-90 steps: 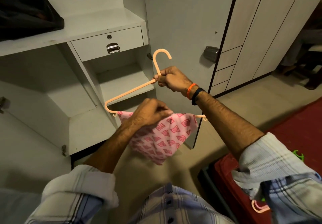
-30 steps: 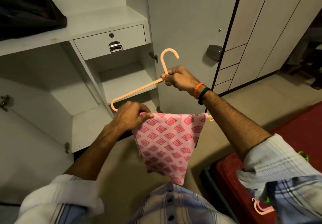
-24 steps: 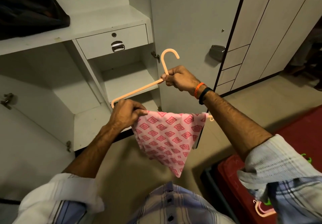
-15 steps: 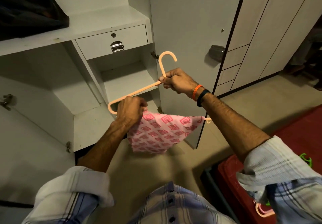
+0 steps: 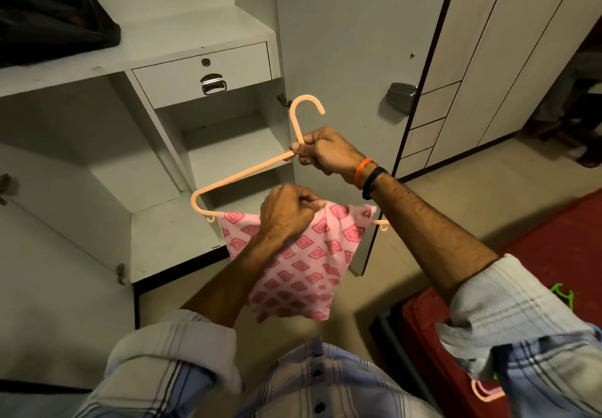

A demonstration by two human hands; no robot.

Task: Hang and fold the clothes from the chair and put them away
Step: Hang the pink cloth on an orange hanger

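Dim warm indoor light, soft shadows, wide-angle bending at edges, mostly sharp

Bedroom in a home, we judge: open white wardrobe (image 5: pixel 202 30) with shelves and a locking drawer (image 5: pixel 202 74); further closet doors (image 5: pixel 508 43) alongside; tiled floor (image 5: pixel 456 209); spare hangers (image 5: pixel 562 294) on red bedding (image 5: pixel 560 245).

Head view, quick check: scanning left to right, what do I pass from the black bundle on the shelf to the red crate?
black bundle → drawer → left hand gripping pink cloth → door latch → red crate
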